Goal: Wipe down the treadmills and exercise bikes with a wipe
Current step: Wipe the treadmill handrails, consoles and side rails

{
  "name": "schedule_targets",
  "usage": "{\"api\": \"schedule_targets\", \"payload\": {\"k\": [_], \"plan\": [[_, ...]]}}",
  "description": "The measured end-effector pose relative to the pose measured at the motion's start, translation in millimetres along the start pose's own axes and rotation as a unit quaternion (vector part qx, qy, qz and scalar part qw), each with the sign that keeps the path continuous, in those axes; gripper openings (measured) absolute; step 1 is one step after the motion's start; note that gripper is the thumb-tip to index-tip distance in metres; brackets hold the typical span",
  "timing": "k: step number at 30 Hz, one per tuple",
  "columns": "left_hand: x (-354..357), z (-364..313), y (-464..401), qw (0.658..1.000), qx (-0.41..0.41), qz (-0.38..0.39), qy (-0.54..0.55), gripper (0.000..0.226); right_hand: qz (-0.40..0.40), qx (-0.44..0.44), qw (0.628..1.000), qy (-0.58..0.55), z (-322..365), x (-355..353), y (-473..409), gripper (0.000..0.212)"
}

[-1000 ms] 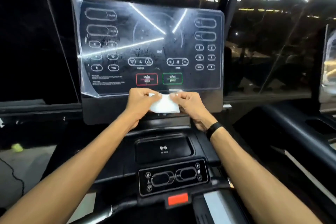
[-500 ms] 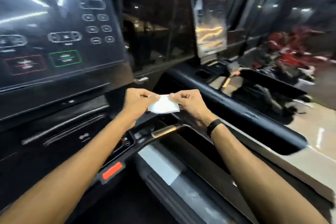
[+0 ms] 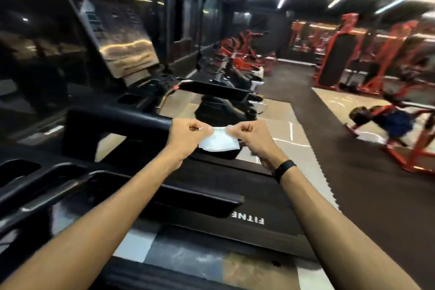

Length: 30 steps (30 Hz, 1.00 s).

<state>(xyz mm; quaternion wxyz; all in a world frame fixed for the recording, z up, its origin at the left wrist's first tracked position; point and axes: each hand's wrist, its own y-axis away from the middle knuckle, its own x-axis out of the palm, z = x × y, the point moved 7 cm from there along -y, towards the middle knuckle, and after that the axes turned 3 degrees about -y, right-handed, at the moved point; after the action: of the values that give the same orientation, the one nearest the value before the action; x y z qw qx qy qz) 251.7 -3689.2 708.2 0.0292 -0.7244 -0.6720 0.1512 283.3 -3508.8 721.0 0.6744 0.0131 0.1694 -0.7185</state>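
Note:
A small white wipe (image 3: 219,141) hangs between my two hands in front of me. My left hand (image 3: 188,136) pinches its upper left corner and my right hand (image 3: 249,136) pinches its upper right corner, fingers curled. Below them runs the black belt of the neighbouring treadmill (image 3: 235,186), with its black side handrail (image 3: 122,122) to the left. The console screen of that treadmill (image 3: 127,47) stands further back on the left, blurred. An exercise bike (image 3: 226,99) shows dimly beyond the handrail.
Red weight machines (image 3: 353,54) line the right side and back of the gym. A red bench frame (image 3: 400,132) stands on the floor at right. Dark rubber matting (image 3: 353,172) covers the floor beside the treadmill. The whole picture is motion-blurred.
My view has swung right, from the treadmill console to the neighbouring treadmill and the gym floor. Both hands keep holding the wipe stretched between them.

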Motion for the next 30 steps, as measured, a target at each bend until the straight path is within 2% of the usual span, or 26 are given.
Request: {"api": "schedule_targets", "payload": {"k": [5, 10, 12, 14, 19, 23, 30], "plan": [[144.3, -26.8, 14.3, 0.997, 0.019, 0.076, 0.01, 0.017, -0.076, 0.011, 0.997, 0.014, -32.6, -138.0, 48.2, 0.032], [264.7, -50.2, 24.5, 0.991, 0.006, 0.129, 0.035, 0.008, -0.14, 0.018, 0.99, -0.002, -48.1, -253.0, 88.2, 0.043], [305.0, -58.6, 27.1, 0.988, 0.006, 0.146, 0.041, 0.016, -0.164, 0.008, 0.986, -0.005, -53.5, -290.8, 100.7, 0.043], [338.6, -64.9, 28.1, 0.985, 0.005, 0.165, 0.044, 0.022, -0.179, 0.013, 0.984, -0.013, -64.8, -318.6, 109.6, 0.043], [399.4, -57.4, 22.2, 0.974, 0.0, 0.224, 0.033, 0.017, -0.195, 0.049, 0.978, -0.05, -111.3, -359.9, 114.9, 0.042], [434.5, -39.0, 3.8, 0.974, -0.015, 0.224, 0.03, 0.02, -0.205, 0.073, 0.975, -0.051, -142.3, -381.9, 98.4, 0.026], [499.7, -1.1, -72.0, 0.975, -0.062, 0.208, 0.052, 0.024, -0.176, 0.1, 0.979, -0.029, -193.4, -433.1, 18.4, 0.027]]}}
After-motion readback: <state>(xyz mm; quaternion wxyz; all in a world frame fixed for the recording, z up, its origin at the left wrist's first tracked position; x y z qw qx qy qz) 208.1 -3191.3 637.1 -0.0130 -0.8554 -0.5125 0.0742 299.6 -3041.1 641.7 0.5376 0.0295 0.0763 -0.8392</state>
